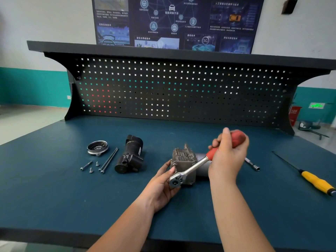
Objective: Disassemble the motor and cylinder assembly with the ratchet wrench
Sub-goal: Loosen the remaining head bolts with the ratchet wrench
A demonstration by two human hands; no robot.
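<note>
Two hands share job: your left hand [164, 186] steadies motor and cylinder assembly [185, 163] mid-desk, pinching ratchet wrench [189, 169] head; right hand [228, 157] clenches red handle for leverage.

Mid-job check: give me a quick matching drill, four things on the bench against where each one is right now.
Things:
1. ratchet wrench
2. yellow-handled screwdriver
3. round metal cover
4. black motor housing

Places:
A. far right of the bench
B. far left, behind the loose bolts
C. held by both hands at the cylinder block
D. lying between the long bolts and the block

Pairs: 1-C, 2-A, 3-B, 4-D
</note>
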